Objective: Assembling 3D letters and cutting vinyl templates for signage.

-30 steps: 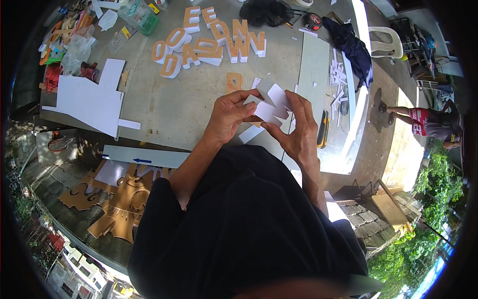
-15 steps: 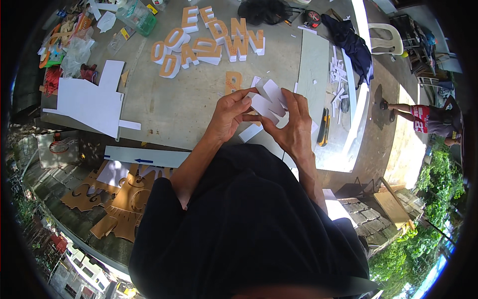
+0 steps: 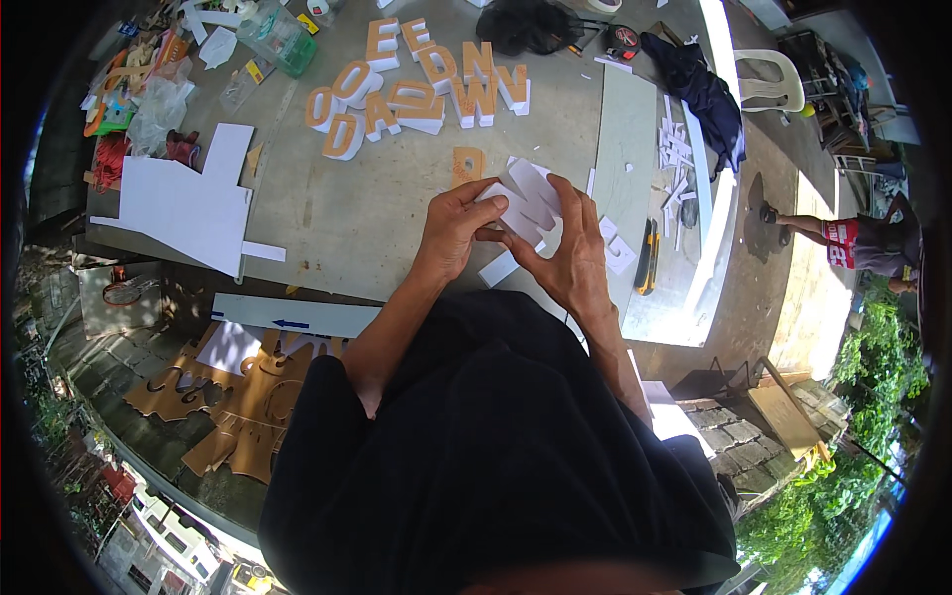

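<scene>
A white block letter with slanting strokes is held just above the table, close in front of me. My left hand pinches its left side between thumb and fingers. From the other side, my right hand grips its right edge, the thumb low and the fingers higher up. Just beyond the left fingertips lies a brown-faced letter. A white strip rests below the hands, and flat white cut-outs lie right of my right hand.
Several brown-faced block letters stand grouped farther back. A yellow-and-black utility knife and white scraps lie to the right. At left are a white sheet and a clear bottle. Another person stands off to the right.
The white letter has turned a little in my hands. My right hand has shifted slightly left, and the flat cut-outs beside it show more fully.
</scene>
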A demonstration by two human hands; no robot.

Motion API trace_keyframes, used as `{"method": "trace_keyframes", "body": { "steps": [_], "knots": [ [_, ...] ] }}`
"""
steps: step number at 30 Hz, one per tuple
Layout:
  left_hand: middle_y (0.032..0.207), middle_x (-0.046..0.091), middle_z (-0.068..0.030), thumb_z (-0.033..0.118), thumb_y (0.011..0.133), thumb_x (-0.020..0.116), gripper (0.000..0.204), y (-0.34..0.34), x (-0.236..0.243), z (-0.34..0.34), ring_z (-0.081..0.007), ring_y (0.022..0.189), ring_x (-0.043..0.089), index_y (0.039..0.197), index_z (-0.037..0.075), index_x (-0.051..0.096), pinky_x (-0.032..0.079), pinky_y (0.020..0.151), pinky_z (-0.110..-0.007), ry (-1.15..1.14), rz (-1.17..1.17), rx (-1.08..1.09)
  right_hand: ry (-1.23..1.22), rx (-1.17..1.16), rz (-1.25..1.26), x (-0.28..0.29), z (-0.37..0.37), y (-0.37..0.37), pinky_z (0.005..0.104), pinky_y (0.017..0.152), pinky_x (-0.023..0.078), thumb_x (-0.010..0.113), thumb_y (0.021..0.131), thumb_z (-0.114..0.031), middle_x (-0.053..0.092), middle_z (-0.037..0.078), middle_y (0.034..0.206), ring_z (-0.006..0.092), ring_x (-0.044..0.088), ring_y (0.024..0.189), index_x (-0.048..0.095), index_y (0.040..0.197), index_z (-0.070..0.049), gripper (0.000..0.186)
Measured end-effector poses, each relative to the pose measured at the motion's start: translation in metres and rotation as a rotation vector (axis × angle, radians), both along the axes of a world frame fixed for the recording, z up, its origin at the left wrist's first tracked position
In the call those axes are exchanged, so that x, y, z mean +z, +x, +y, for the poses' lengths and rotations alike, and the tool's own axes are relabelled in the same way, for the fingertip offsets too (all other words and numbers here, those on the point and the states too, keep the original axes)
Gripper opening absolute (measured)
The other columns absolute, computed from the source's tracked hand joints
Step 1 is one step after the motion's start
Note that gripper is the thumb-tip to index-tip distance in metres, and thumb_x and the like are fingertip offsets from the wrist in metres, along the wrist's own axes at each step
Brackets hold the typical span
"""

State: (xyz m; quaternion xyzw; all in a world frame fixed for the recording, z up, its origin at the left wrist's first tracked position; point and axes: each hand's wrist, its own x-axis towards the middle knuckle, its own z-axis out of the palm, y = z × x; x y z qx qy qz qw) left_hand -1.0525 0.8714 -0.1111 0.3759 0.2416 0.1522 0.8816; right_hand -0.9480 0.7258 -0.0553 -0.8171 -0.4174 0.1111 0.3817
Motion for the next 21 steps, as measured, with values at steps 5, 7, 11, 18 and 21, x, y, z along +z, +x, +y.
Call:
{"method": "trace_keyframes", "body": {
  "steps": [5, 7, 11, 18, 21],
  "knots": [
    [0.11, 0.073, -0.0167, 0.015, 0.096, 0.069, 0.049, -0.001, -0.008, 0.003, -0.0248, 0.095, 0.075, 0.137, -0.01, 0.058, 0.068, 0.076, -0.037, 0.0, -0.034, -0.003, 0.035, 0.063, -0.078, -0.013, -0.007, -0.002, 0.0519, 0.096, 0.054, 0.088, 0.077, -0.019, 0.051, 0.026, 0.137, 0.0457, 0.055, 0.124, 0.055, 0.137, -0.003, 0.07],
    [0.11, 0.073, -0.0167, 0.014, 0.096, 0.068, 0.049, -0.005, -0.011, 0.001, -0.0249, 0.094, 0.075, 0.137, -0.01, 0.058, 0.068, 0.077, -0.037, -0.018, -0.001, -0.019, 0.053, 0.055, -0.063, -0.019, -0.01, -0.003, 0.0523, 0.097, 0.054, 0.088, 0.078, -0.017, 0.05, 0.026, 0.139, 0.0459, 0.055, 0.124, 0.055, 0.137, -0.004, 0.069],
    [0.113, 0.072, -0.0187, 0.012, 0.097, 0.068, 0.047, 0.001, -0.01, 0.002, -0.0253, 0.09, 0.076, 0.136, -0.012, 0.057, 0.068, 0.073, -0.037, -0.056, 0.017, -0.004, 0.035, 0.103, -0.156, -0.022, -0.006, 0.004, 0.0516, 0.097, 0.053, 0.086, 0.079, -0.016, 0.049, 0.027, 0.14, 0.0474, 0.055, 0.124, 0.055, 0.137, -0.004, 0.067],
    [0.112, 0.072, -0.019, 0.018, 0.099, 0.067, 0.044, 0.007, -0.01, 0.014, -0.0286, 0.096, 0.075, 0.131, -0.011, 0.06, 0.068, 0.077, -0.042, -0.044, 0.045, -0.021, 0.067, 0.097, -0.065, -0.025, 0.01, 0.012, 0.0507, 0.097, 0.055, 0.084, 0.082, -0.021, 0.051, 0.028, 0.136, 0.0468, 0.058, 0.122, 0.058, 0.133, -0.003, 0.061],
    [0.111, 0.072, -0.0181, 0.023, 0.1, 0.067, 0.042, 0.009, -0.009, 0.021, -0.0279, 0.097, 0.075, 0.126, -0.009, 0.061, 0.067, 0.079, -0.043, -0.039, 0.054, -0.018, 0.08, 0.087, -0.042, -0.028, 0.016, 0.017, 0.0499, 0.095, 0.056, 0.084, 0.082, -0.021, 0.053, 0.029, 0.134, 0.0467, 0.06, 0.12, 0.06, 0.13, -0.002, 0.057]
  ]
}}
